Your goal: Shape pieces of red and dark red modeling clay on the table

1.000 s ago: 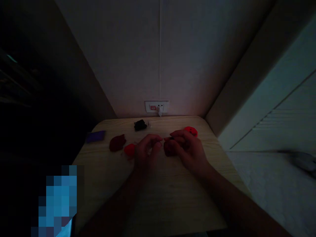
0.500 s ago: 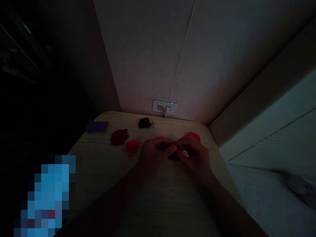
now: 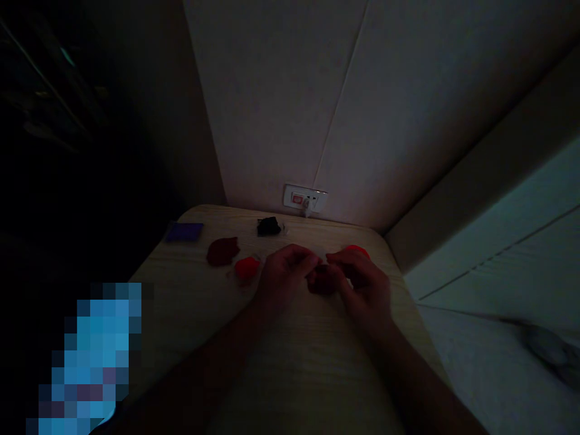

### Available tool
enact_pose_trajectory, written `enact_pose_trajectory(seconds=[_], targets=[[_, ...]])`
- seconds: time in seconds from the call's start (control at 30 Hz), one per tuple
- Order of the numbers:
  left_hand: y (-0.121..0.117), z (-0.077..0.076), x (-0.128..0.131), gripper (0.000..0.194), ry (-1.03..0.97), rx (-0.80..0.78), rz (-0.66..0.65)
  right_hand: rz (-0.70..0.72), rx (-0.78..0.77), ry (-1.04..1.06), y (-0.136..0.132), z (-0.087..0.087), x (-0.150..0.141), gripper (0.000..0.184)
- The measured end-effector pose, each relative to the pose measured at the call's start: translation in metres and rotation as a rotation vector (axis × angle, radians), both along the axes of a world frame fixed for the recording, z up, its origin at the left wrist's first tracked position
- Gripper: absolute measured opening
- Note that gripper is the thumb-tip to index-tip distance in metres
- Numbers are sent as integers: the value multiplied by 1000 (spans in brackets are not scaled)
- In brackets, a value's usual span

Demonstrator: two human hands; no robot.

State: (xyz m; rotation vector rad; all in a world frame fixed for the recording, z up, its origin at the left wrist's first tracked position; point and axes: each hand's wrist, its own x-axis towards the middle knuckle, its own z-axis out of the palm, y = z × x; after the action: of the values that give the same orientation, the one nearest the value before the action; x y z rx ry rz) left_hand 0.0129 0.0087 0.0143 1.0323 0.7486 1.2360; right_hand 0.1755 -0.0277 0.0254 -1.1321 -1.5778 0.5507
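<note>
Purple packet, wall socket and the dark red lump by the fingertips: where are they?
Purple packet (image 3: 185, 232): head view, middle of its upper face.
Wall socket (image 3: 305, 193): head view, plate above the plug.
Dark red lump (image 3: 321, 286): head view, its near side.

A pale plug (image 3: 307, 207) sits in the white socket plate (image 3: 290, 195) on the wall (image 3: 276, 109) behind the wooden tabletop (image 3: 312, 362).

Right hand (image 3: 365, 290) partly covers dark red piece (image 3: 321, 283) at centre and bright red piece (image 3: 359, 249) behind it. Blue shape (image 3: 97, 344), lower left: pixelated, cut by bottom edge.
</note>
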Motion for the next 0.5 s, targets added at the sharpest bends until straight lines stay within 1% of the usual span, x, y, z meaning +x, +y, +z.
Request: enact_pose_trajectory(seconds=[0.07, 0.13, 0.23, 0.3, 0.37, 0.43, 0.47, 0.5], targets=[[1, 0, 0, 23, -24, -28, 20, -48, -11, 20, 3, 1, 0, 13], [5, 2, -2, 24, -36, -37, 67, -91, -59, 50, 6, 3, 1, 17], [14, 8, -10, 25, -71, -22, 183, -137, -162, 58, 11, 9, 2, 25], [23, 15, -18, 27, -136, -48, 276, -121, -211, 28, 13, 15, 4, 28], [32, 22, -28, 22, -234, -124, 362, -87, -239, -32, 17, 24, 3, 29], [40, 30, -38, 11, -354, -235, 449, -53, -255, -119, 27, 34, -1, 28], [44, 33, -42, 10, -406, -288, 481, -31, -269, -178, 35, 38, -5, 26], [48, 36, -47, 13, -440, -344, 501, -11, -264, -231, 46, 42, -10, 25]])
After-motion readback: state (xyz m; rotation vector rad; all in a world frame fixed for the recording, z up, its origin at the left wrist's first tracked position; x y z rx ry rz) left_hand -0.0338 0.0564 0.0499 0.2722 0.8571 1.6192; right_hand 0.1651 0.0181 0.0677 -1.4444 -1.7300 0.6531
